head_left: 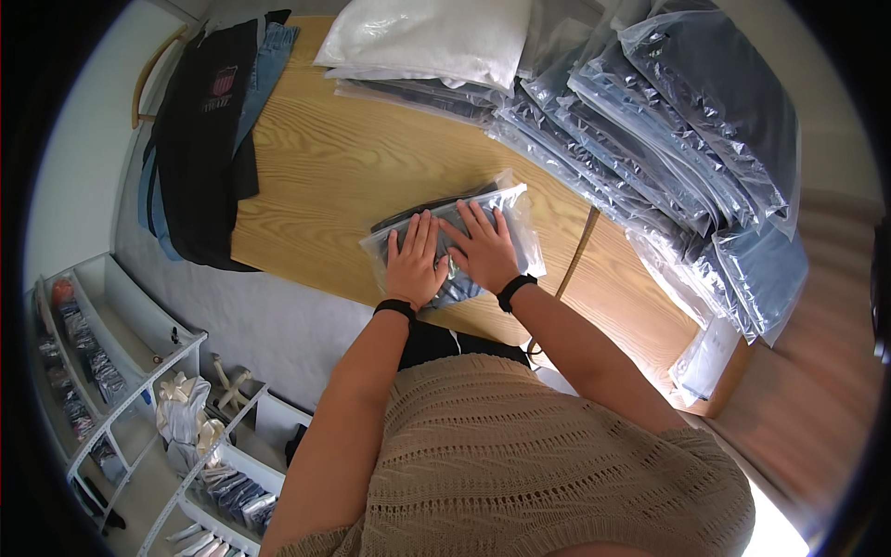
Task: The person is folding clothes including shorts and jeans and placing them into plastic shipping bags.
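Observation:
A clear plastic bag (526,232) with dark folded clothing inside lies on the wooden table (325,167) close to my body. My left hand (415,263) rests flat on the bag's left part, its fingers stretched out. Beside it, my right hand (484,249) presses on the bag with its fingers spread. The two thumbs come close together over the middle. Neither hand grips anything. Much of the bag's front is hidden under my palms, so the garment's kind cannot be made out.
Bagged folded clothes (650,130) are piled along the table's right side. A bag with white contents (427,37) sits at the back. Dark garments (200,139) and blue denim drape over the left edge. Shelving with small packed items (93,362) stands at lower left.

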Motion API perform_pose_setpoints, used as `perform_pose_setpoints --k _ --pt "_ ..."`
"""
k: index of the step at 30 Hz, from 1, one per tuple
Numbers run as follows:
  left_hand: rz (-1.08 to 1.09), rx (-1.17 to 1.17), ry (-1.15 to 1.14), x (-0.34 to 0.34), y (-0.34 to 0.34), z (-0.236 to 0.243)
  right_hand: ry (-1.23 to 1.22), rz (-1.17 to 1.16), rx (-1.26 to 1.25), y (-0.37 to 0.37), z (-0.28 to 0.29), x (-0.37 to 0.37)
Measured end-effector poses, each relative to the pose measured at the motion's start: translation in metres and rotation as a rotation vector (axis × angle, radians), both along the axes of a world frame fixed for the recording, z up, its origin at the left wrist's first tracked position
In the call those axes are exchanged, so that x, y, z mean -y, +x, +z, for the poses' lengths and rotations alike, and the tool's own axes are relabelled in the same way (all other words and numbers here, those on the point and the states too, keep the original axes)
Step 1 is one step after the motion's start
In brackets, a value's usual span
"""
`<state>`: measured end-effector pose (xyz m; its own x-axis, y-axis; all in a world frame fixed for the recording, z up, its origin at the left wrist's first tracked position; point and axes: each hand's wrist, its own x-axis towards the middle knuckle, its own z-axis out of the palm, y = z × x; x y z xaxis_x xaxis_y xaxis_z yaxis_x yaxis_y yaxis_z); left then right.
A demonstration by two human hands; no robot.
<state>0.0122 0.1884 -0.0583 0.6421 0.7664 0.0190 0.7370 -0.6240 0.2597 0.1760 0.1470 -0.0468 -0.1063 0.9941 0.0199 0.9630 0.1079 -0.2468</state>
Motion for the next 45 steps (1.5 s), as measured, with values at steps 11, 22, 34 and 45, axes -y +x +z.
perform_pose_setpoints --k 11,22,34,45 --pt "-0.020 0.052 -0.058 0.006 0.008 -0.010 -0.039 -0.016 -0.047 -0.006 -0.007 -0.002" --pt "-0.029 0.077 -0.093 0.001 0.011 -0.013 -0.068 -0.028 -0.039 -0.003 -0.006 -0.007" --pt "-0.140 0.110 -0.066 -0.002 -0.009 -0.008 0.012 -0.021 -0.142 0.001 0.004 0.006" --pt "-0.214 0.018 -0.072 0.064 -0.086 0.011 -0.315 -0.700 -0.944 0.066 -0.005 0.084"
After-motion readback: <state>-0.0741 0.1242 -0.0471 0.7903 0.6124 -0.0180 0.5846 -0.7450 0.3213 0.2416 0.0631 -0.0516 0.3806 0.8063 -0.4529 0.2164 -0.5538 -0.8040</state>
